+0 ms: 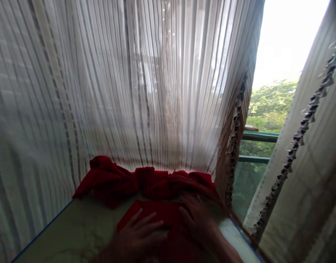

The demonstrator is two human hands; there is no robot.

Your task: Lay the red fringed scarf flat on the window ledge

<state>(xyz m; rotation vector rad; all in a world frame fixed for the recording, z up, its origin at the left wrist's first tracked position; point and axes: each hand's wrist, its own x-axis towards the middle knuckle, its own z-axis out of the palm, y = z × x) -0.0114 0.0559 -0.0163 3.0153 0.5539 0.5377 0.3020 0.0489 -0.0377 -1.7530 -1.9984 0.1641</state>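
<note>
A piece of red cloth (154, 210) lies flat on a pale tabletop (71, 226) with a blue edge. Over its near left part is my left hand (139, 233), fingers outstretched and spread. My right hand (196, 217) is at the cloth's right side, slightly blurred, its fingers stretched forward and the thumb apart. Both palms face down, and neither hand grips anything. Whether they press on the cloth or hover just above it I cannot tell. Just beyond the hands, crumpled red fabric (115, 179) stretches across the table's far edge.
Striped sheer curtains (157, 91) hang right behind the far edge and along the left. On the right, another curtain panel (307, 175) with a dark fringed trim hangs beside the table. Through the gap between them show a green railing (261, 137) and trees (269, 106).
</note>
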